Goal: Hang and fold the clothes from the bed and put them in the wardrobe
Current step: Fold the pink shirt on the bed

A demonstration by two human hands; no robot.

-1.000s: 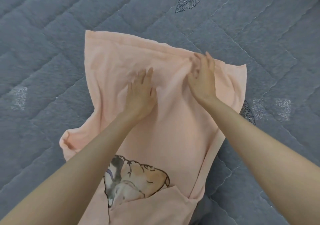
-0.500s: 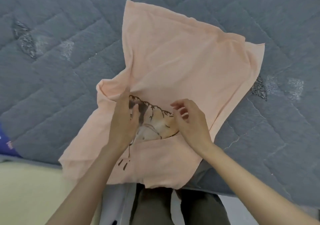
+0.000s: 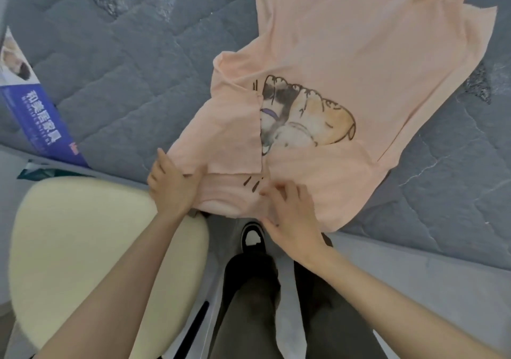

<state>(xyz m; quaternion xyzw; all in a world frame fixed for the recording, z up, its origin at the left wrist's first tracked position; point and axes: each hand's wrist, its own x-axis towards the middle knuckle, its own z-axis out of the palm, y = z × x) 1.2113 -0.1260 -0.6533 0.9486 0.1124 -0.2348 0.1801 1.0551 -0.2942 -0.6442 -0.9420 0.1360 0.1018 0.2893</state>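
Peach-pink T-shirt [image 3: 359,54], one item, lies spread front-up on a grey quilted mattress [image 3: 132,71]. Its near end reaches the mattress edge and hangs slightly over it.

Cartoon print [image 3: 307,118]: animal figures in black, white and tan at mid-chest. A flap of the shirt's own cloth, folded in from the left, covers the print's left part.

Left hand [image 3: 172,187]: at the shirt's near-left corner. The thumb lies across the top of the folded cloth and the fingers are curled round its edge, so the hand grips the shirt.

Right hand [image 3: 290,215]: at the shirt's near edge, just right of the left hand. The fingers are curled and bunched into the cloth, pinching it. The finer contact is blurred.

Blue label [image 3: 41,115]: printed with white characters and a photo, it lies flat on the mattress at far left, well apart from the shirt.

Cream seat [image 3: 83,248]: rounded and padded, it sits beside the bed under the left forearm.

Also in view are dark trousers [image 3: 249,303] and a black-and-white shoe [image 3: 253,238], both below the hands.
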